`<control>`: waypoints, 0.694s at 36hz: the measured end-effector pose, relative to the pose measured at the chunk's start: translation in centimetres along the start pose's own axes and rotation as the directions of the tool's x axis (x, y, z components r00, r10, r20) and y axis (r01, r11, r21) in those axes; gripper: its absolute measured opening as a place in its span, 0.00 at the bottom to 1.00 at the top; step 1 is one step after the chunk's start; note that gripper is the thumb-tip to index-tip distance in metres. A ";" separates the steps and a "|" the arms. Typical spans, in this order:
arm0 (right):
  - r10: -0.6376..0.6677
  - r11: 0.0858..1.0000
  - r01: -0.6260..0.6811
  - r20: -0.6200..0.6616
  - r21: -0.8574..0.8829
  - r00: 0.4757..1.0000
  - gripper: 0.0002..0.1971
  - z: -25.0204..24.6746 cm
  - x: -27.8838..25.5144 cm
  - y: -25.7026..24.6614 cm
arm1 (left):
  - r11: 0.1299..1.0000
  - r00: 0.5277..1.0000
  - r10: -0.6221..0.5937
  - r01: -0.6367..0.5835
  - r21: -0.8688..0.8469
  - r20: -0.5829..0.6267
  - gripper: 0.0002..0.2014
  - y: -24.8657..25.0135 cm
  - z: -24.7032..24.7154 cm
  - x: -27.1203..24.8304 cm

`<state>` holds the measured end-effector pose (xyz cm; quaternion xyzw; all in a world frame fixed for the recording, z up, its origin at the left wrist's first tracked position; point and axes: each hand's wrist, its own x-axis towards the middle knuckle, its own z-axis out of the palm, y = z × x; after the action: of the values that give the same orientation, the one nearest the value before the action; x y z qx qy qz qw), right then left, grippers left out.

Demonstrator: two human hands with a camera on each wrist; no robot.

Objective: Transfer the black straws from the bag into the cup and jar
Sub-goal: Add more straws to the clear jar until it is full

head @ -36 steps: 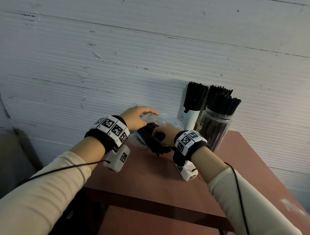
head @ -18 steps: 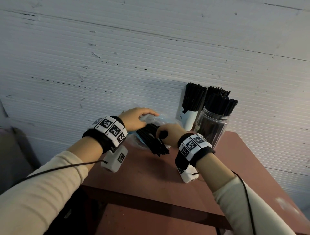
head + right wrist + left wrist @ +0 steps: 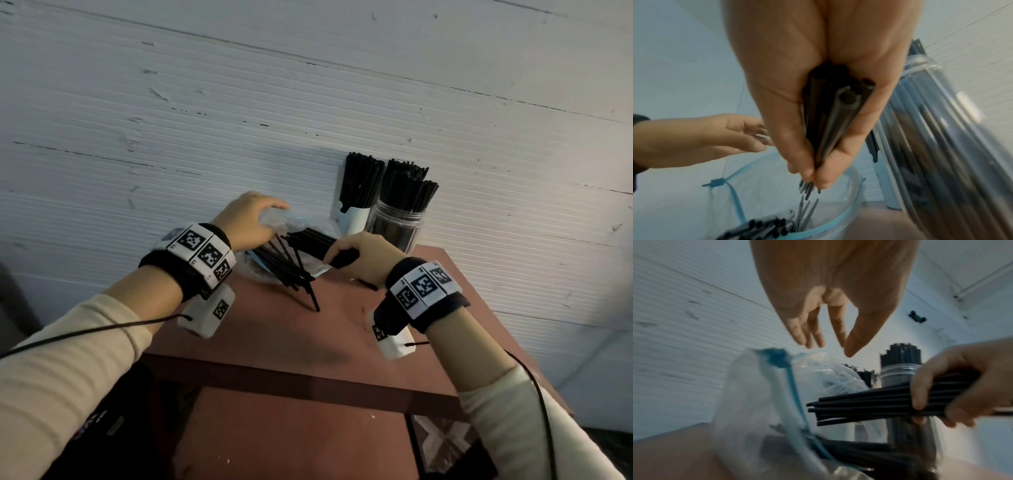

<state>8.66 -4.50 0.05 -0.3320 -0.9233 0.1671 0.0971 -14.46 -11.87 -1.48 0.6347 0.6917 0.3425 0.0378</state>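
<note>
A clear zip bag (image 3: pixel 274 222) with a blue seal lies at the table's back, and several black straws (image 3: pixel 291 274) fan out of its mouth onto the tabletop. My right hand (image 3: pixel 337 255) grips a bundle of black straws (image 3: pixel 308 240), held level just right of the bag; the right wrist view shows the bundle (image 3: pixel 830 113) clamped in the fist. My left hand (image 3: pixel 270 214) hovers at the bag's top, its fingers (image 3: pixel 813 337) relaxed and holding nothing. A white cup (image 3: pixel 352 216) and a glass jar (image 3: pixel 394 229), both packed with upright straws, stand right of the bag.
The reddish-brown table (image 3: pixel 308 342) is small, with its front edge near my forearms. A white ribbed wall (image 3: pixel 308 102) rises right behind the cup and jar. One loose straw (image 3: pixel 368 284) lies under my right wrist.
My right hand has drawn the bundle out of the bag, up and to the right. Several straws now splay out of the bag's mouth onto the table. The left hand stays over the bag.
</note>
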 end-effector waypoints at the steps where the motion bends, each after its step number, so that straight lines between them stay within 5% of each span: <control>1: 0.003 1.000 -0.003 0.007 0.001 1.000 0.14 -0.2 -0.4 0.1 | 0.999 0.997 0.043 -0.042 0.018 -0.057 0.21 0.4 0.2 -0.1; 5: 0.016 1.000 -0.015 0.023 -0.013 1.000 0.14 -0.8 -1.4 0.3 | 0.977 0.974 0.212 -0.213 -0.005 -0.075 0.18 3.0 1.4 -0.9; 8: -0.003 0.999 0.004 0.034 -0.045 0.999 0.14 -1.4 -2.2 0.2 | 0.955 0.952 0.293 -0.296 0.012 0.090 0.25 5.1 3.5 -0.6; 13: -0.041 0.997 0.043 0.039 -0.063 0.998 0.15 -2.5 -4.0 0.2 | 0.922 0.903 0.252 -0.333 0.197 0.348 0.39 7.5 6.5 0.9; 16: -0.079 0.996 0.080 0.018 -0.044 0.997 0.17 -3.5 -5.4 0.6 | 0.911 0.918 0.266 -0.339 0.235 0.295 0.31 8.9 7.4 1.3; 20: -0.164 0.985 0.155 -0.139 -0.073 0.977 0.19 -4.8 -6.6 1.8 | 0.950 0.948 0.273 -0.292 0.106 0.161 0.05 10.2 7.9 1.4; 25: -0.205 0.977 0.200 -0.541 -0.070 0.815 0.13 -6.9 -7.5 2.7 | 0.968 0.982 0.176 -0.160 -0.192 0.068 0.13 12.3 9.1 1.8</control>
<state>17.96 -5.69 4.90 -0.2662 -0.8881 0.0497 0.3714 0.12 -6.84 -1.29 0.6987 0.5981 0.3803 0.0969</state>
